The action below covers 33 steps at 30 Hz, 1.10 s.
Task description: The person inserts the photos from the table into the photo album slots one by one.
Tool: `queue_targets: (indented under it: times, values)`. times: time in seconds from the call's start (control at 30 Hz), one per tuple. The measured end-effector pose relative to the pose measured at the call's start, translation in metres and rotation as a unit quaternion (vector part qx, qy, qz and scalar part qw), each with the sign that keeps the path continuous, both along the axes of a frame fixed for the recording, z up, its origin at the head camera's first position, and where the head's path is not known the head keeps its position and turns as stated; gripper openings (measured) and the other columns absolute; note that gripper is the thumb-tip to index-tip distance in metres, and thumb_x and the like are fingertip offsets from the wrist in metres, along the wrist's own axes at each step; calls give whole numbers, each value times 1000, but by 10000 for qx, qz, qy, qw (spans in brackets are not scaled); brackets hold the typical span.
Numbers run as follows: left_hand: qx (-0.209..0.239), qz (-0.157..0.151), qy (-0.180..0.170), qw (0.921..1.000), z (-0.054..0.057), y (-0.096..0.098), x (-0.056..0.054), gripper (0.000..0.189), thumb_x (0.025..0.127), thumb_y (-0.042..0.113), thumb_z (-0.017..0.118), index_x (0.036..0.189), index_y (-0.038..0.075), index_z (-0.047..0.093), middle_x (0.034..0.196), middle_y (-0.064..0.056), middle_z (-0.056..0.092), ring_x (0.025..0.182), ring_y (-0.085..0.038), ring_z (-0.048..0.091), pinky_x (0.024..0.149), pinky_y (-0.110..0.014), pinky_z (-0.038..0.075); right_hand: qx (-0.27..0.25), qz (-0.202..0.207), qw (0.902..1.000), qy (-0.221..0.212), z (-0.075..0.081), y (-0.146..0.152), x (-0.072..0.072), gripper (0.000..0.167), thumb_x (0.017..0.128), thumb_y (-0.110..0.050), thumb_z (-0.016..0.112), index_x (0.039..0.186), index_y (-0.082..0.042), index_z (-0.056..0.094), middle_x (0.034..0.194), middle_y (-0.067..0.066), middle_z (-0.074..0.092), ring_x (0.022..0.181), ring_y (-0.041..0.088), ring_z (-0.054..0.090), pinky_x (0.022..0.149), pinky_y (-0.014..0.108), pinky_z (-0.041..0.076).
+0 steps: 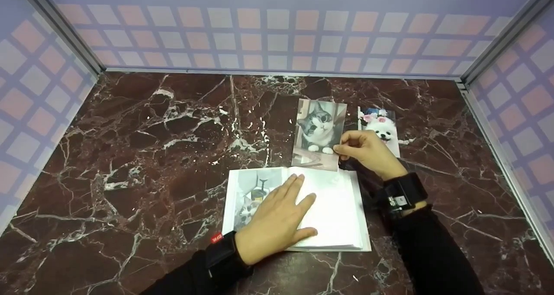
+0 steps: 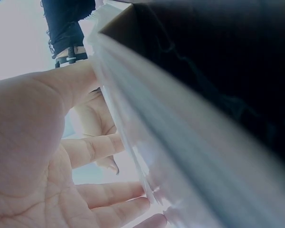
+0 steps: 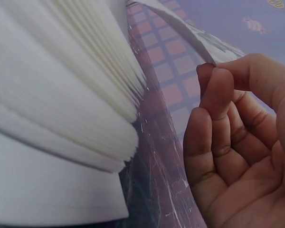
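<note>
An open photo album (image 1: 329, 213) lies on the marbled table, with a cat picture (image 1: 246, 200) on its left page and a bare white right page. My left hand (image 1: 272, 217) rests across the middle of the album, fingers straight and spread; in the left wrist view its fingertips touch the page edge. With thumb and forefinger my right hand (image 1: 368, 150) pinches the right edge of a cat photo (image 1: 318, 133), just above the album's top edge. The right wrist view shows that pinch on the photo's edge (image 3: 199, 42), beside the album's thick stack of pages (image 3: 71, 71).
A photo of a white dog with flowers (image 1: 383, 130) lies on the table behind my right hand, partly covered by it. Checkered panels (image 1: 277, 35) wall in the dark red marbled table (image 1: 143, 165) at the back and both sides.
</note>
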State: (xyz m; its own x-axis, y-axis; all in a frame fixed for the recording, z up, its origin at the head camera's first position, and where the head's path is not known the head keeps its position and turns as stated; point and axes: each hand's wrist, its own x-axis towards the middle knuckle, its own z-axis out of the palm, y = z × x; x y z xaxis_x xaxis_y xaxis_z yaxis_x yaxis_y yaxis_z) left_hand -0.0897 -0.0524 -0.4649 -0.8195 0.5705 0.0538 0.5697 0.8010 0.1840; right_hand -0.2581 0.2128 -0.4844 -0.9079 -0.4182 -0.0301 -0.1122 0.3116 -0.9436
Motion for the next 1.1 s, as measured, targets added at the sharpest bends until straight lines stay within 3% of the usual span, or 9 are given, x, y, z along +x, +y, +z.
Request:
queue_targets:
  times: [0.43, 0.87, 1.1]
  values:
    - [-43, 28, -231, 9997, 2, 1, -1, 78, 97, 64, 67, 156, 13, 55, 169, -28, 37, 160, -43, 36, 125, -55, 43, 242, 96, 9994, 219, 7, 0, 1, 16, 97, -13, 79, 94, 0, 69, 75, -2, 71, 69, 16, 67, 69, 27, 60]
    - [-119, -11, -207, 9997, 3, 1, -1, 78, 97, 64, 66, 156, 14, 54, 169, -27, 37, 160, -42, 36, 126, -54, 42, 473, 166, 9974, 517, 9, -1, 2, 15, 97, -12, 79, 94, -1, 70, 74, -6, 69, 66, 14, 62, 65, 24, 55]
    - [-186, 7, -270, 9995, 4, 2, -1, 79, 98, 64, 65, 157, 15, 53, 170, -26, 37, 159, -42, 36, 126, -55, 42, 602, 117, 9952, 763, 11, -2, 3, 15, 97, -12, 80, 91, -1, 71, 77, 6, 72, 64, 17, 65, 63, 24, 56]
